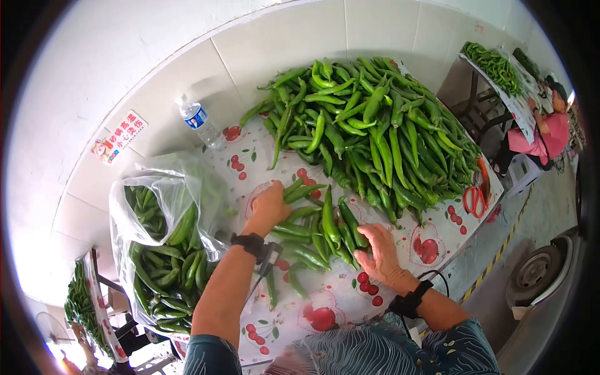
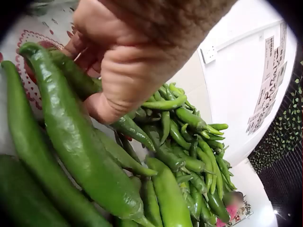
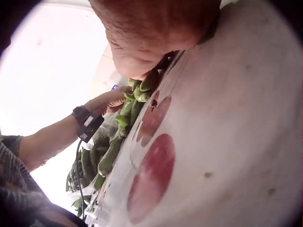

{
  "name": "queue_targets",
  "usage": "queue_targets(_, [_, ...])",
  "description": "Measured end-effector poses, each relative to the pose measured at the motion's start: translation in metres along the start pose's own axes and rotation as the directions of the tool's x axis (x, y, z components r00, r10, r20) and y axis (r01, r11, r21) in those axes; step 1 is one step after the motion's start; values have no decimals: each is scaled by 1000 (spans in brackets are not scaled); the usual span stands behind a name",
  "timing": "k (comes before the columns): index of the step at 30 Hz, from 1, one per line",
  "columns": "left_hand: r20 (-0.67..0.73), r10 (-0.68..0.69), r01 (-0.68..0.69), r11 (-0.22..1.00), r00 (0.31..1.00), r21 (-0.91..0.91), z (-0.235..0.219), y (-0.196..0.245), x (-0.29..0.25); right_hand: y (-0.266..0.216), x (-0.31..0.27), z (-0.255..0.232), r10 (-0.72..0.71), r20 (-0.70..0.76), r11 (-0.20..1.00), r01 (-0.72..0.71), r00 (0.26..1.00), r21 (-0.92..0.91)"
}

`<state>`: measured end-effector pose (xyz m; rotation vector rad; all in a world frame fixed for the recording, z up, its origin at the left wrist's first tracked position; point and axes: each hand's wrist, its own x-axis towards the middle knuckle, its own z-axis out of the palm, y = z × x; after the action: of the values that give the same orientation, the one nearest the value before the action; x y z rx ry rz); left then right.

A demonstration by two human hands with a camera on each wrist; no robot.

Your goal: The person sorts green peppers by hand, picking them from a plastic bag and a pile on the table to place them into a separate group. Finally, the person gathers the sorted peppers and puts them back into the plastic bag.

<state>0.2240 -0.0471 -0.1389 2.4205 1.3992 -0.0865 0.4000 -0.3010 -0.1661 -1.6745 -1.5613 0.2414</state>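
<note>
I had the left hand (image 1: 270,205) gripping a green pepper (image 2: 78,78) at the small pile's (image 1: 329,226) left side. The right hand (image 1: 381,255), fingers open, lay against the right side, its nearest pepper (image 1: 351,224) pointing away from the body.

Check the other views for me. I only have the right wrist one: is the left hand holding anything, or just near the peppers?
Observer: Holding. The left wrist view shows a green pepper between the thumb and fingers of the left hand.
Operator: Copy. My view has no cutting tool in it. Any on the table?
Observer: Yes. The head view shows red-handled scissors near the right end of the table, beside the big pepper pile. Neither hand is touching them.
</note>
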Motion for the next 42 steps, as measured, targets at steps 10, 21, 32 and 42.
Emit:
queue_targets(10, [-29, 289, -290, 957, 957, -22, -7, -25, -78, -1, -2, 3, -14, -31, 999, 13, 999, -37])
queue_targets(21, [-192, 18, -79, 947, 981, -313, -55, -26, -169, 6, -8, 9, -47, -51, 998, 45, 998, -43])
queue_targets(32, [-216, -379, 323, 912, 900, -253, -128, -147, -268, 13, -8, 10, -55, -29, 998, 55, 998, -28])
queue_targets(42, [-309, -223, 275, 952, 924, 133, -129, -218, -174, 5, -6, 7, -63, -36, 998, 64, 997, 14])
